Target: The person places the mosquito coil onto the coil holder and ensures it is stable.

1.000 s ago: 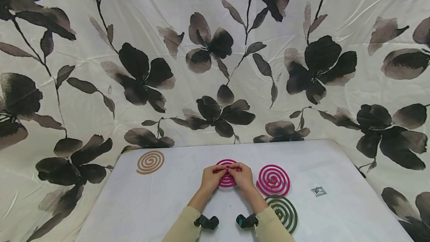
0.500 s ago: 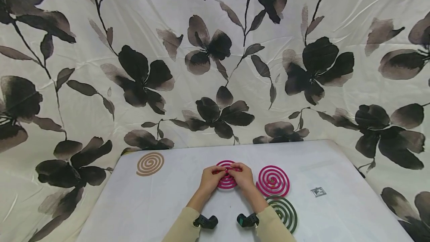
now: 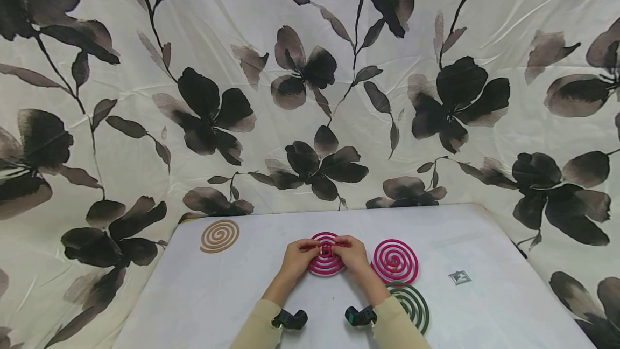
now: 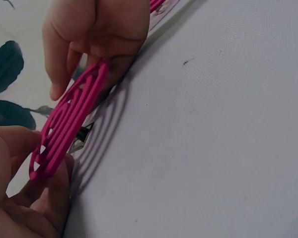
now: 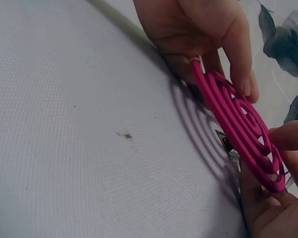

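Note:
Between my two hands a pink mosquito coil (image 4: 72,119) is held up at a tilt, its shadow falling on the white table. My left hand (image 3: 294,259) pinches its left side between thumb and fingers. On the opposite side, my right hand (image 3: 355,255) holds the coil, with thumb and fingers at the edge. Beneath the spiral, a small metal stand (image 5: 229,147) shows in both wrist views, partly hidden by the coil. Whether the stand touches the coil cannot be told.
A second pink coil (image 3: 394,277) lies right of my hands, overlapping a dark green coil (image 3: 425,314) partly behind my right forearm. Farther right is a flat metal stand (image 3: 459,277). A tan coil (image 3: 219,236) lies at the back left. Floral cloth hangs behind the table.
My hands have drawn slightly apart, the left one moving a little left. More of the held coil's centre shows between them.

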